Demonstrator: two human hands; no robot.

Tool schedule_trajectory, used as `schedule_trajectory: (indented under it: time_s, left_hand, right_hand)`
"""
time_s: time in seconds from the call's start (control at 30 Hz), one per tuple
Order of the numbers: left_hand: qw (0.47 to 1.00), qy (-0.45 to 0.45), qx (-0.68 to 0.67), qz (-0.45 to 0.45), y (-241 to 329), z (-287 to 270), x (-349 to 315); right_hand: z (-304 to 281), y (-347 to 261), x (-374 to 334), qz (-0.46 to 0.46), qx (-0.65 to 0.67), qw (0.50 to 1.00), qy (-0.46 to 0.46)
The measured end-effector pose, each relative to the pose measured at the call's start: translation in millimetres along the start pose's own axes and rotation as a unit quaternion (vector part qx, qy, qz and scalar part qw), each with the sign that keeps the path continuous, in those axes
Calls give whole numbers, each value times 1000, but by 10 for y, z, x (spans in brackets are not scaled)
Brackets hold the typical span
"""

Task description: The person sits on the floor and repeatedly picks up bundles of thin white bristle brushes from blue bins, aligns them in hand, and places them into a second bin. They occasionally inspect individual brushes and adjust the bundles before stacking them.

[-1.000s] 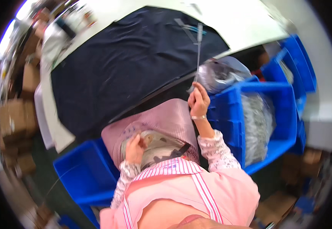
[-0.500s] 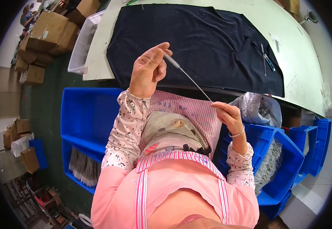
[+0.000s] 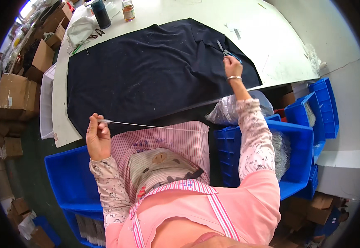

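Note:
My left hand (image 3: pixel 98 138) is raised over the near left edge of the table, fingers closed on the bristled end of a thin wire brush (image 3: pixel 147 125). Its long bare stem points right across my lap, and the far tip looks blurred. Out over the right part of the dark cloth (image 3: pixel 147 62), my right hand (image 3: pixel 232 68) has its fingers closed at a small blue-handled tool (image 3: pixel 234 56), partly covered by the fingers. Beside those fingertips lies a thin grey piece (image 3: pixel 220 45), whose kind I cannot make out.
Blue bins (image 3: pixel 70 177) flank me on the left; more blue bins (image 3: pixel 298 134) with wire brushes (image 3: pixel 281 151) stand right. A plastic bag (image 3: pixel 229 110) hangs by the table edge. On the white table (image 3: pixel 246 16) stand a dark bottle (image 3: pixel 100 14) and a glass jar (image 3: pixel 128 11).
My right hand has let go of the brush stem and moved forward to the tool on the cloth. My left hand has moved left and lower with the brush. The view has shifted.

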State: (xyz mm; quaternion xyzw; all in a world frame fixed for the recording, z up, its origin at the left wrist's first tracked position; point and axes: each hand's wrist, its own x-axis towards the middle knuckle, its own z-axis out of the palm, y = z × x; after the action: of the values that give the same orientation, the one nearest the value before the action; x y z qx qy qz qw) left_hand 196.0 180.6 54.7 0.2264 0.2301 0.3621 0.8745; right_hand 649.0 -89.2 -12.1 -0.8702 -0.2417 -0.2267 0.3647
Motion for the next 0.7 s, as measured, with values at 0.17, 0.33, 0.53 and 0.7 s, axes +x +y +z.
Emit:
schedule_trajectory:
  time_s: [0.17, 0.33, 0.53, 0.7]
  left_hand:
    - [995, -12, -92, 32, 253, -143, -152]
    - [991, 25, -91, 98, 344, 39, -280]
    - [982, -69, -166, 61, 325, -133, -233]
    - [993, 10, -88, 76, 265, -46, -211]
  right_hand:
    - [208, 762, 570, 16, -294, 952, -85]
    - [174, 871, 537, -5, -321, 920, -222]
    - [189, 1212, 712, 56, -282, 933, -215]
    - [40, 693, 652, 191, -309, 893, -267]
